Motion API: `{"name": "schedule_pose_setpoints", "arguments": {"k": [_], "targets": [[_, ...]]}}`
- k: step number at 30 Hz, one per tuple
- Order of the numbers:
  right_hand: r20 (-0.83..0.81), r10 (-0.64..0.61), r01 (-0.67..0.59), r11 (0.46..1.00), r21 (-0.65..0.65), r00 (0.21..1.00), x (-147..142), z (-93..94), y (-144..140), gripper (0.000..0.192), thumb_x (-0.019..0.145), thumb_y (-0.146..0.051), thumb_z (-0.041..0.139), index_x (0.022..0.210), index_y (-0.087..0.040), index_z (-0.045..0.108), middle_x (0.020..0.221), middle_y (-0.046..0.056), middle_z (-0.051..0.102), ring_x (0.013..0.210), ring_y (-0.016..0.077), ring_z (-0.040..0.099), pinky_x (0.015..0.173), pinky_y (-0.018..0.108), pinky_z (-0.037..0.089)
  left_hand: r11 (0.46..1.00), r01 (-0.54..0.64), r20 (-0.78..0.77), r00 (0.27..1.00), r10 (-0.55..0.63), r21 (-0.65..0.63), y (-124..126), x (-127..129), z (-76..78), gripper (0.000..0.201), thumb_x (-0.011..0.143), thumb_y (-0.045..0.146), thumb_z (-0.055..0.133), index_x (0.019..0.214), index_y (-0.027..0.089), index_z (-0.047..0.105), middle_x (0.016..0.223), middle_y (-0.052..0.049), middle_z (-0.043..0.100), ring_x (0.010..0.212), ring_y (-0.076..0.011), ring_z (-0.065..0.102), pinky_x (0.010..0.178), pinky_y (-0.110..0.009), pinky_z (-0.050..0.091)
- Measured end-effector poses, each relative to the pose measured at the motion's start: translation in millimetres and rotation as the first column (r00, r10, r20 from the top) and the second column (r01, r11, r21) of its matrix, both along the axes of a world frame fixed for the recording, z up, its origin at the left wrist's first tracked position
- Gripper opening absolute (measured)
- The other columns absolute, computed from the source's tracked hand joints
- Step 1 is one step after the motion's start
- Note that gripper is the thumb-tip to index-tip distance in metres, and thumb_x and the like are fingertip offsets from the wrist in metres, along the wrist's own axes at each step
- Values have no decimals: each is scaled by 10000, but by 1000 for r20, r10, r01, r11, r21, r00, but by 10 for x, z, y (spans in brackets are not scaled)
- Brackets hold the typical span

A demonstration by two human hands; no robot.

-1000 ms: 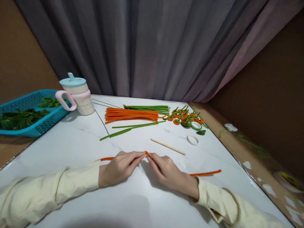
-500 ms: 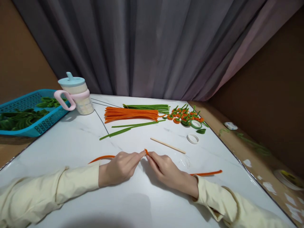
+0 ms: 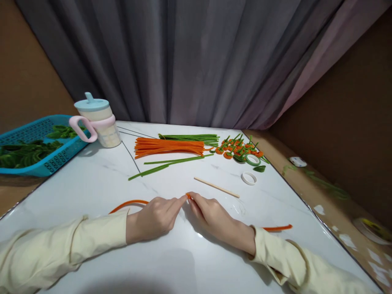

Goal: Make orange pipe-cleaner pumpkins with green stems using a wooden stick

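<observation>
Your left hand (image 3: 154,216) and right hand (image 3: 214,218) pinch the middle of an orange fuzzy wire (image 3: 277,228), just in front of the wooden stick (image 3: 217,187). It looks light, soft and bendy. Hold it close by the bend with your fingertips.

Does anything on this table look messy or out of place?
Mostly tidy. Both hands, left hand and right hand, pinch one orange pipe cleaner at its middle. A few green stems lie askew, apart from the neat orange bundle. Off the table's right edge, green scraps litter the brown surface.
</observation>
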State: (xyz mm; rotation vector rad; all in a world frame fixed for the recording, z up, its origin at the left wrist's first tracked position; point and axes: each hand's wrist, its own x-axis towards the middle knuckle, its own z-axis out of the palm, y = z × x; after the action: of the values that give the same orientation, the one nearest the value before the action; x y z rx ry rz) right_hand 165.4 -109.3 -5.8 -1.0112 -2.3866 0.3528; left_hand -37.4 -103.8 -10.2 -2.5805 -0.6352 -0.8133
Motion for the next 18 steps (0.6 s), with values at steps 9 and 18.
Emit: {"name": "schedule_pose_setpoints", "arguments": {"k": [9, 18], "targets": [[198, 28, -85, 956, 281, 980, 5, 41, 11, 222, 898, -31, 222, 908, -140, 415, 607, -9, 520, 409, 99, 386, 397, 251, 227, 990, -19, -173, 984, 43, 140, -45, 49, 118, 379, 767, -35, 342, 1124, -99, 454, 607, -72, 598, 441, -162, 522, 333, -267, 382], [234, 49, -130, 930, 345, 971, 3, 26, 14, 243, 853, 11, 221, 942, -123, 403, 611, -5, 500, 412, 105, 374, 387, 261, 206, 995, 6, -188, 982, 13, 102, -45, 43, 117, 546, 759, -35, 289, 1293, -145, 262, 626, -80, 612, 445, -176, 515, 322, -271, 385]]}}
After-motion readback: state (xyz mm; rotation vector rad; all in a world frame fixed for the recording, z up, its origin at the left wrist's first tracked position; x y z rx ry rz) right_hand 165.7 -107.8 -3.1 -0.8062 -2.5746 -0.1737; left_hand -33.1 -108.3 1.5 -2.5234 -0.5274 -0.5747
